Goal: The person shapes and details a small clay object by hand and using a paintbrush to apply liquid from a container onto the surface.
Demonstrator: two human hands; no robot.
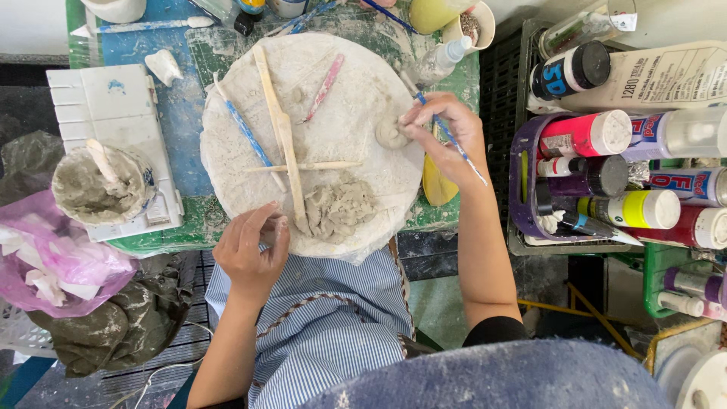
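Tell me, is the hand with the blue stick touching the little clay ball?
Touching. The head view shows the right hand fingertips pressed on the little clay ball, no gap.

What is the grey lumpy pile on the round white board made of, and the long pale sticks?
The grey lumpy pile looks like wet clay: matte, soft and torn at the edges, the same grey as the smears on the round white board. The long pale sticks look like bare wood, probably modelling tools: light tan, unpainted, dusted with clay. The right hand presses a small clay piece.
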